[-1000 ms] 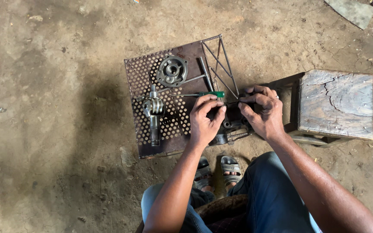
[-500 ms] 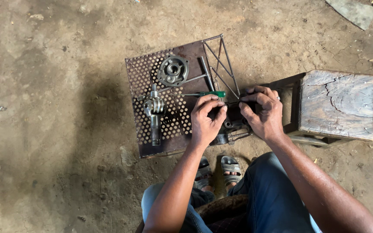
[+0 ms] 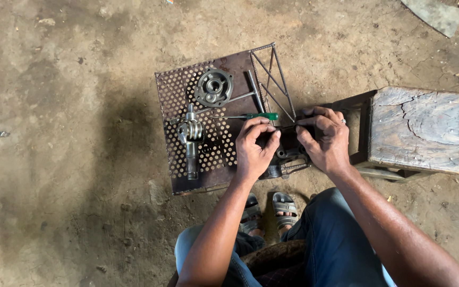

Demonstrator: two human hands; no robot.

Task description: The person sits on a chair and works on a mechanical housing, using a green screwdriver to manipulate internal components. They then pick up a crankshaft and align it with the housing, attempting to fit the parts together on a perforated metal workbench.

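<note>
Rusty perforated metal plate [image 3: 179, 95] lies on a dirt floor, seen from above by a seated person in sandals. Both hands meet over a dark metal part [image 3: 288, 159] at the plate's near right corner. The left hand [image 3: 255, 150] has its fingers curled together, pinched on a thin dark rod [image 3: 285, 127] that bridges across to the right hand [image 3: 325, 139], whose fingers close over the rod's other end and the part beneath. Just beyond the left fingertips lies a green-handled screwdriver [image 3: 245, 116]. Farther left of the grip rests a shaft with a coiled spring [image 3: 190, 141], and beyond it a round flanged housing [image 3: 214, 87]. A cracked wooden stool [image 3: 415, 130] stands just right of the right hand. Doing this well likely means steadying the part with one hand and keeping the rod level.
</note>
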